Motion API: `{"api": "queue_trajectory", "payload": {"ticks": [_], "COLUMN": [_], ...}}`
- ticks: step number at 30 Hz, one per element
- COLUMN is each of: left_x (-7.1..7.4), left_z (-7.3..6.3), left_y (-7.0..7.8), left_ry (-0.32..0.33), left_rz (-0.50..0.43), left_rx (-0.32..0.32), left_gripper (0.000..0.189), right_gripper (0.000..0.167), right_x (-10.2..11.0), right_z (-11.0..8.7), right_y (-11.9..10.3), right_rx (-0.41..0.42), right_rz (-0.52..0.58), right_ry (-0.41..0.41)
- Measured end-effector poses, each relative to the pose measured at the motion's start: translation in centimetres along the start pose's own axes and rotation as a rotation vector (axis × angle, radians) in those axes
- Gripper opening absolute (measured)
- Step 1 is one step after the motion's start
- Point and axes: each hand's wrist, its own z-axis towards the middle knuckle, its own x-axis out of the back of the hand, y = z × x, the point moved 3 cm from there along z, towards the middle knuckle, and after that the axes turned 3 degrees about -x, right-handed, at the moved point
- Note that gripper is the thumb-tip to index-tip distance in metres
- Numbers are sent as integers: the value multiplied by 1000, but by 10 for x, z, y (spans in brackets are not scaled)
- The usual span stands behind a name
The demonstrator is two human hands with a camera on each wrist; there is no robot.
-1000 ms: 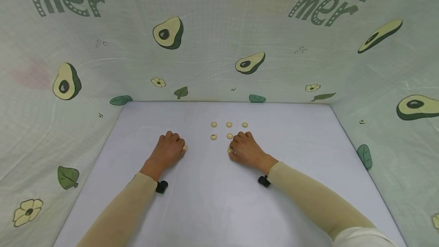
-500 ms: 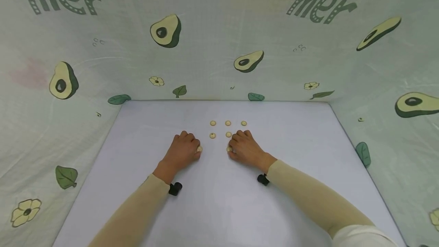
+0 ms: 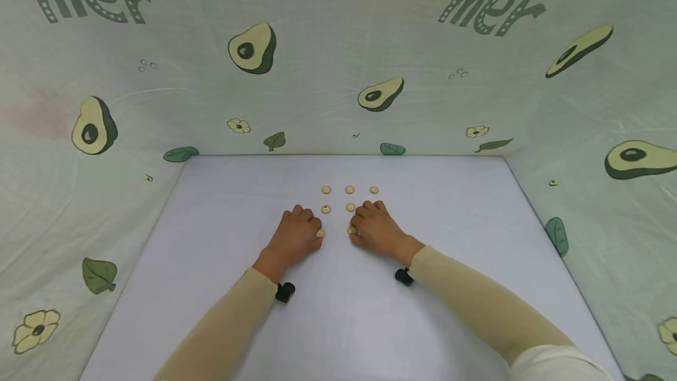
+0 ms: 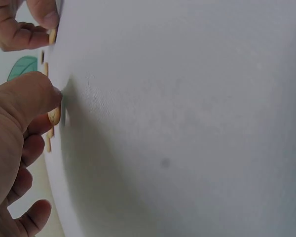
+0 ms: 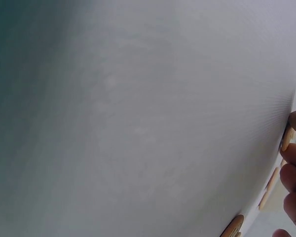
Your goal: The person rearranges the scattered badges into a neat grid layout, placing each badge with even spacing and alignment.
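Note:
In the head view, my left hand [image 3: 296, 234] pinches a small round wooden button [image 3: 320, 233] between thumb and forefinger. The left wrist view shows this button [image 4: 55, 115] tilted close to the tabletop, with the other fingers loosely bent. My right hand [image 3: 377, 229] pinches another wooden button [image 3: 352, 230] by its edges; in the right wrist view that button [image 5: 287, 138] lies at the table surface. Beyond the hands lie two more buttons, a left one [image 3: 325, 209] and a right one [image 3: 351, 207]. A row behind them has a left button [image 3: 326, 190], a middle button [image 3: 349, 190] and a right button [image 3: 374, 190].
The white table [image 3: 338, 322] ends at the back against a hanging cloth [image 3: 317, 52] printed with avocados and leaves. This cloth also runs along both sides. A small black camera sits on the left wrist [image 3: 285, 292] and another on the right wrist [image 3: 404, 277].
My left hand has moved right with its button, coming close to the right hand's button. My right hand stays in place, holding its button. The head view has shifted slightly.

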Motion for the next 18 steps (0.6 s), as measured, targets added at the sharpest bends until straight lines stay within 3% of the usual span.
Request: {"api": "queue_trajectory", "payload": {"ticks": [18], "left_x": [-1], "left_z": [5], "left_y": [4], "left_ry": [-21], "left_rz": [-19], "left_rx": [-6], "left_gripper": [23], "right_gripper": [17], "right_x": [3], "right_z": [-1], "right_y": [-1], "right_rx": [0], "right_rz": [-7], "right_ry": [14]}}
